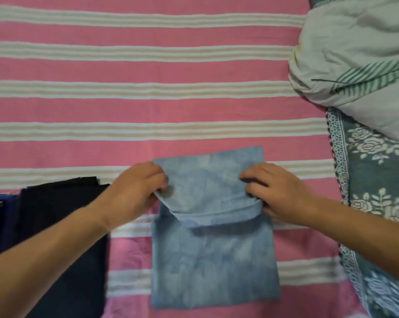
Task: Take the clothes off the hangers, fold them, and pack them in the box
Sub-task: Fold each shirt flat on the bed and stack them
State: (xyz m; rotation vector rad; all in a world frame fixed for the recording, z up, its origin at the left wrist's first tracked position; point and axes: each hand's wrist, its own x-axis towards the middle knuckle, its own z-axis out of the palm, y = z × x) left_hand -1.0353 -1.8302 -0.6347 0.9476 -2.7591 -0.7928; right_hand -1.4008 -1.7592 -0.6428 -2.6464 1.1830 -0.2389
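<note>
While both hands, left hand (140, 188) and right hand (275, 193), pinch the side edges of a half-folded pale blue garment (213, 237) lying on the striped bed (136, 72), the cloth looks light, soft and floppy, best held at its corners.

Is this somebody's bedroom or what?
Probably a bedroom, on a bed: a pink striped sheet covers the surface, a rumpled leaf-print quilt lies at one side, and a green floral blanket is next to it.

Open striped bedspread (136, 65) ahead; dark clothes (63, 237) left, rumpled bedding (354, 53) right.
</note>
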